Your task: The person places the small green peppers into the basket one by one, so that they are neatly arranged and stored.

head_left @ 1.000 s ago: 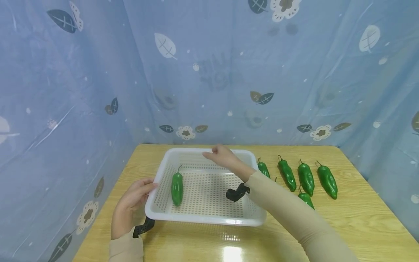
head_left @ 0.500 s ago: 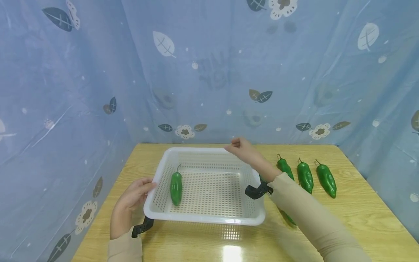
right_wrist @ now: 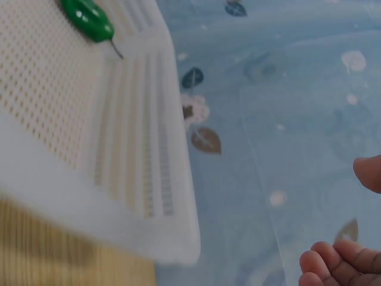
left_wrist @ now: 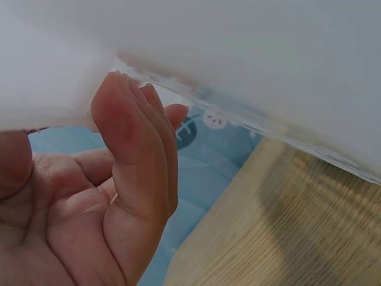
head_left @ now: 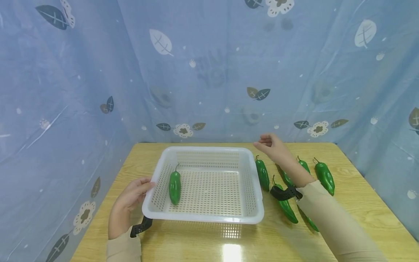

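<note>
On the left, my left hand (head_left: 132, 194) grips the rim of a white perforated plastic basket (head_left: 203, 218), thumb on top. In the left wrist view its fingers (left_wrist: 128, 119) curl up beneath the pale basket wall (left_wrist: 286, 71). One green pepper (head_left: 175, 187) lies inside the basket near its left wall, stem pointing away. My right hand (head_left: 275, 149) hovers past the basket's far right corner, fingers loosely bent and holding nothing. The right wrist view shows a gap between its thumb (right_wrist: 369, 173) and fingertips (right_wrist: 321, 262).
Several green peppers lie on the wooden table (head_left: 353, 218) right of the basket. One pepper (head_left: 262, 173) lies close along the basket's right wall, another (head_left: 286, 207) nearer me, and one (head_left: 325, 178) farthest right. My right forearm partly covers others. Blue patterned cloth (head_left: 209, 72) hangs behind the table.
My right hand has moved right, from above the basket's far side to beyond its right corner, uncovering peppers beside the basket. My left hand keeps its hold on the rim.
</note>
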`<state>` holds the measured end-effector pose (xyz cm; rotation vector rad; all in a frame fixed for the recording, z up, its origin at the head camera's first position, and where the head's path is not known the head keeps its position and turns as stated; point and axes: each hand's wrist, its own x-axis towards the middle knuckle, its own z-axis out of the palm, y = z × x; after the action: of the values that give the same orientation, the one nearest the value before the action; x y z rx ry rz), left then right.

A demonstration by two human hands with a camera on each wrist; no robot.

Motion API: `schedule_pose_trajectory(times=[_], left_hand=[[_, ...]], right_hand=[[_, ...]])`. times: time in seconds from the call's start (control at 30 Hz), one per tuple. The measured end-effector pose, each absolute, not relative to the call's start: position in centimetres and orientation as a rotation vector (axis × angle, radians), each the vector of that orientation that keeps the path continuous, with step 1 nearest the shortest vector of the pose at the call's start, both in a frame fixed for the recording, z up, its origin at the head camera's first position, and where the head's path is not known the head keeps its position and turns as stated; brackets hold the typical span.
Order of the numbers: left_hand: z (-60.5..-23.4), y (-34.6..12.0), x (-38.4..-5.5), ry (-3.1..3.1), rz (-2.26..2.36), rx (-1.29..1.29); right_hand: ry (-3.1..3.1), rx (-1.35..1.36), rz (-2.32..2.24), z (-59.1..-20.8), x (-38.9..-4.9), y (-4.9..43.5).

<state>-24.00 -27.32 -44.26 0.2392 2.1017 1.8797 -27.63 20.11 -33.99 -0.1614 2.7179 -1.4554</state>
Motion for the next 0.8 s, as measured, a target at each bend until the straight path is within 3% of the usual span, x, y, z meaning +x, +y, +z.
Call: schedule_pose_trajectory(times=[0.8], left_hand=[[-44.1, -27.4, -24.2, 2.065, 1.889, 0.265]], right_hand=[[2.825, 0.137, -1.345, -39.8, -21.5, 29.1]])
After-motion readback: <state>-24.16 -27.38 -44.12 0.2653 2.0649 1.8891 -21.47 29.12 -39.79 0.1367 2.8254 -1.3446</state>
